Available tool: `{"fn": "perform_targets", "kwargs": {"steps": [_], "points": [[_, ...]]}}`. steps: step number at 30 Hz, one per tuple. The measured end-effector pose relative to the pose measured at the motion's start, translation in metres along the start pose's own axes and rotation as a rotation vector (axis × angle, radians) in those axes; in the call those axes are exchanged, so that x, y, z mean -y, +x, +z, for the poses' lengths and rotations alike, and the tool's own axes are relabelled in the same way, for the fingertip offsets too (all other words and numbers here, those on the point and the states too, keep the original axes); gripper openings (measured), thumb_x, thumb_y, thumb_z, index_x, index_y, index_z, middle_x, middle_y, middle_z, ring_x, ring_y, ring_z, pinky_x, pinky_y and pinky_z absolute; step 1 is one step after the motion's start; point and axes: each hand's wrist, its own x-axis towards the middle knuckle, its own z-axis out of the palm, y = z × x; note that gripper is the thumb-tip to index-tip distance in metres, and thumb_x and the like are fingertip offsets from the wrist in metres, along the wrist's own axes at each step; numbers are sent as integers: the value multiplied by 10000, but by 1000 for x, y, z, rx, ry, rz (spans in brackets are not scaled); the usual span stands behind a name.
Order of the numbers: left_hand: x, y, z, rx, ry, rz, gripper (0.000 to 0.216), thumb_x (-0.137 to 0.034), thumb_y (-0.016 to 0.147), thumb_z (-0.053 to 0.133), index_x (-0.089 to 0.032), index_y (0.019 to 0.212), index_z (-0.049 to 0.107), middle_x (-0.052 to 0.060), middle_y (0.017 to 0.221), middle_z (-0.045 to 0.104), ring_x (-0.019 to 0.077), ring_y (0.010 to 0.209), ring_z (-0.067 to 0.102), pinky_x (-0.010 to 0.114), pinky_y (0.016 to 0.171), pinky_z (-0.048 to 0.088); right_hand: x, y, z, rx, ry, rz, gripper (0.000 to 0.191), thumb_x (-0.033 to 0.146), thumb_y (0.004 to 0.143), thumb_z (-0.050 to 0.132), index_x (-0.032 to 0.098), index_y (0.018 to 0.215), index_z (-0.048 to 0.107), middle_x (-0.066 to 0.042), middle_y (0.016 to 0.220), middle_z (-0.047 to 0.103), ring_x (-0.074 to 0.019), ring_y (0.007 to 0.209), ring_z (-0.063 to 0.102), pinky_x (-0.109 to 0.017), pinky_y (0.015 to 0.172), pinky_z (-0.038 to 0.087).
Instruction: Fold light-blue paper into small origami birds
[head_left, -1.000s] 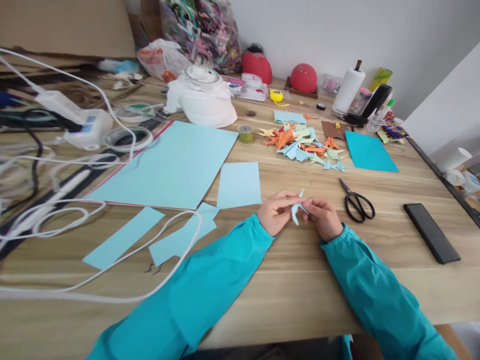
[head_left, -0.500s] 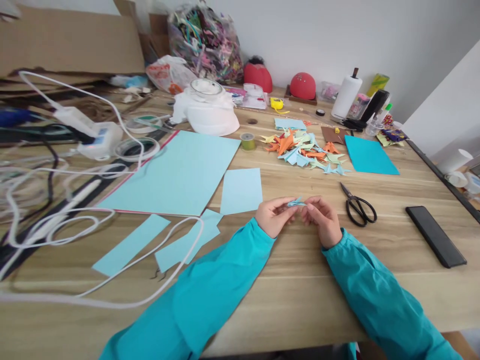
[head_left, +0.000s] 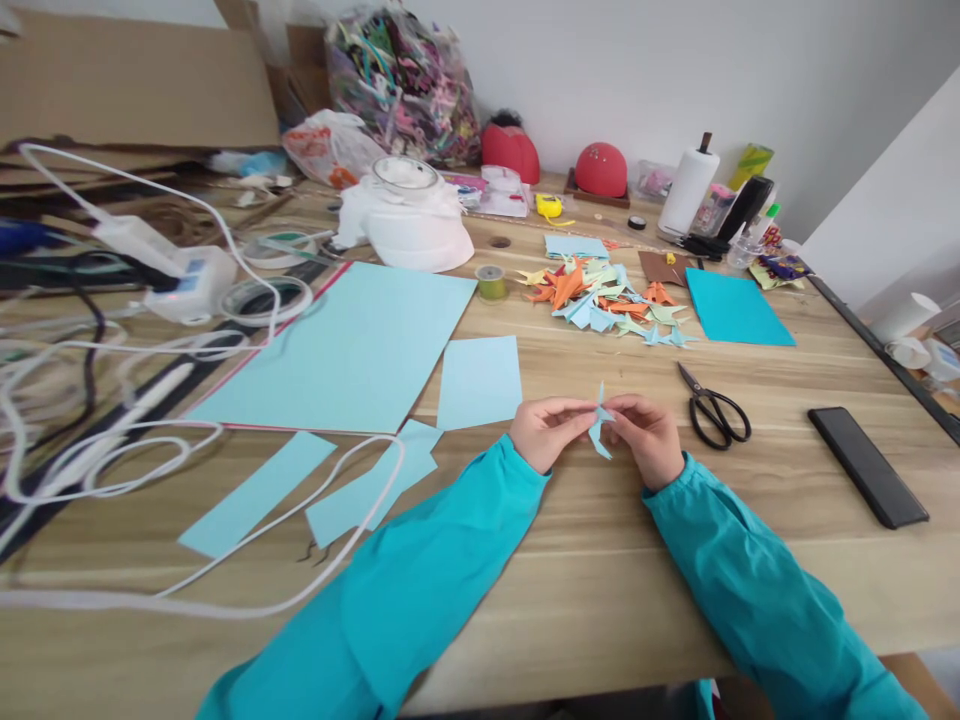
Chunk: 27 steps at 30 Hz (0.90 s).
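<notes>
A small light-blue paper crane (head_left: 601, 428) is pinched between my two hands over the wooden table. My left hand (head_left: 549, 430) has thumb and fingers closed on its left side. From the right, my right hand (head_left: 646, 436) grips it the same way, fingertips close to those of the left. One narrow point of the folded paper sticks up beyond the fingers and another hangs down towards me. Beyond the hands lies a pile of folded cranes (head_left: 592, 300) in orange, yellow, green and blue. A light-blue paper square (head_left: 480, 382) rests left of my left hand.
Black-handled scissors (head_left: 716, 408) and a black phone (head_left: 867, 467) lie to the right. Light-blue sheets (head_left: 352, 340) and cut strips (head_left: 259, 492) are on the left, with a white cable (head_left: 397, 480) looping over them. A thread spool (head_left: 491, 283) stands behind the square.
The folded paper has turned from lying flat and sideways to pointing up and down, its shape now spread out. Both hands still hold it in nearly the same place.
</notes>
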Motion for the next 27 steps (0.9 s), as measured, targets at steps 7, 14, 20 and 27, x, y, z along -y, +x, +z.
{"fn": "perform_targets", "kwargs": {"steps": [7, 14, 20, 27], "points": [[6, 6, -1, -151, -214, -18, 489, -265, 434, 845, -123, 811, 568, 15, 675, 672, 151, 573, 638, 247, 476, 536, 2, -2, 3, -26, 108, 102, 297, 399, 670, 713, 193, 874, 650, -1, 649, 654, -111, 547, 567, -220, 455, 428], [5, 3, 1, -173, -242, -94, 486, -263, 360, 869, -103, 761, 646, 19, 580, 675, 152, 565, 650, 264, 626, 544, -1, -2, 4, -7, 46, 22, 318, 297, 621, 761, 200, 889, 620, 35, 623, 595, -87, 528, 528, -205, 454, 422], [12, 3, -1, -145, -131, -99, 427, -279, 351, 869, -112, 683, 660, 23, 592, 691, 144, 530, 646, 238, 578, 529, -2, -3, 3, -36, -38, -93, 311, 283, 666, 730, 209, 934, 589, 37, 646, 586, -96, 559, 556, -217, 483, 422], [7, 2, 2, -188, -163, -52, 430, -297, 366, 867, -108, 689, 655, 27, 562, 685, 137, 493, 634, 215, 511, 523, -1, -5, 6, -158, -102, -173, 318, 269, 654, 746, 215, 875, 525, 26, 689, 624, -115, 605, 591, -232, 521, 434]]}}
